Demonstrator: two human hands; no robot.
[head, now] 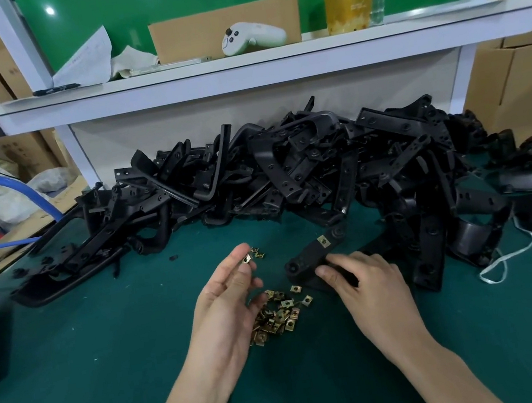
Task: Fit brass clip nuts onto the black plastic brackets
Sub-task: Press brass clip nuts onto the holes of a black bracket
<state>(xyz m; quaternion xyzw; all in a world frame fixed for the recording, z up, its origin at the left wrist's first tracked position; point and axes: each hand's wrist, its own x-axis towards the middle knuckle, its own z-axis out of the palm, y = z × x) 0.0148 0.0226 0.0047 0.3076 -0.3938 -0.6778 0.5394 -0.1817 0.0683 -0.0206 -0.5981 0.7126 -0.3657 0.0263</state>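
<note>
My left hand [226, 295] pinches one brass clip nut [247, 258] between thumb and fingertips, raised a little above the green mat. A heap of several brass clip nuts [279, 315] lies just right of that palm, and a few more clip nuts [258, 253] sit beyond the fingertips. My right hand [368, 284] grips the near end of a black plastic bracket [313, 256]. That bracket slants up to the right, and one brass nut [323, 241] is clipped on near its far end.
A big pile of black brackets [287, 171] fills the back of the green mat [111, 376]. A white cord [505, 260] lies at right. Above the pile, a white shelf [238, 65] carries a controller, a cardboard piece, papers and bottles. Cardboard boxes stand on both sides.
</note>
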